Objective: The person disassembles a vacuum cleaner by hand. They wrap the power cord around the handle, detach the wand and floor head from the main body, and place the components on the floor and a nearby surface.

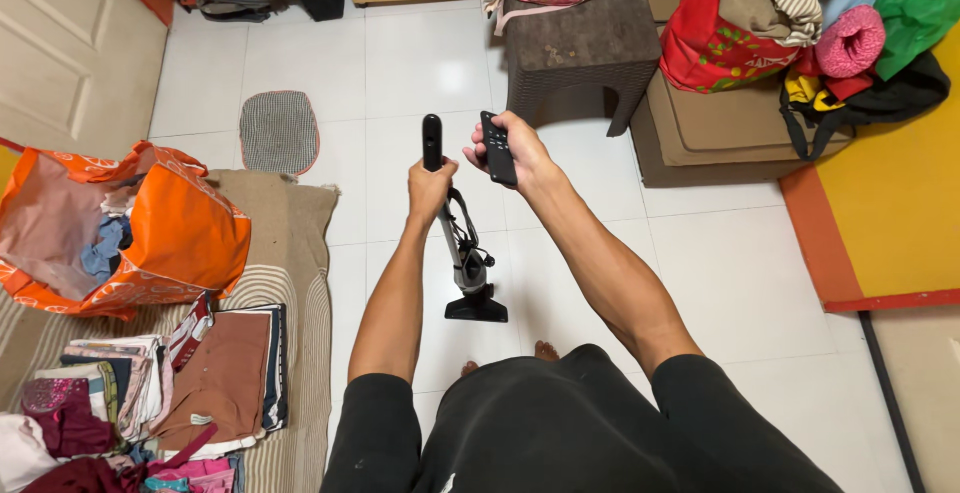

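Note:
My left hand (430, 181) grips the black handle of an upright stick vacuum cleaner (466, 263). Its floor head rests on the white tiles just ahead of my feet, and a cord is wound around its body. My right hand (520, 153) holds a black remote control (497, 147) with small buttons, raised next to the vacuum handle. Both forearms reach forward over my black shorts.
An orange bag (150, 228) full of clothes lies at left on a striped rug, beside folded clothes stacks (215, 373). A small oval mat (279, 131) lies farther off. A dark stool (585, 43) with a pink bag, a red bag (715, 38) and piled clothes stand at right.

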